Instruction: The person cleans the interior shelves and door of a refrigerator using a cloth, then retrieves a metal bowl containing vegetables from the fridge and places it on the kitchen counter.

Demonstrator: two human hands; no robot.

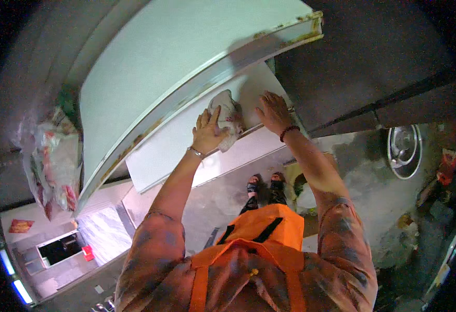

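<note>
My left hand lies with its fingers spread at the left side of a crumpled, greyish-white cloth, its fingertips and thumb against the fabric. The cloth rests on a smooth white panel in front of me. To the right of the cloth, near the panel's right end, my right hand is palm down with the thumb apart, holding nothing visible. Above both hands a large pale panel with a rust-stained metal edge juts out and casts a shade. A bracelet is on each wrist.
Filled plastic bags hang or lean at the left of the large panel. Shiny round metal basins are at the right, near a red object. My sandalled feet stand on a stained concrete floor.
</note>
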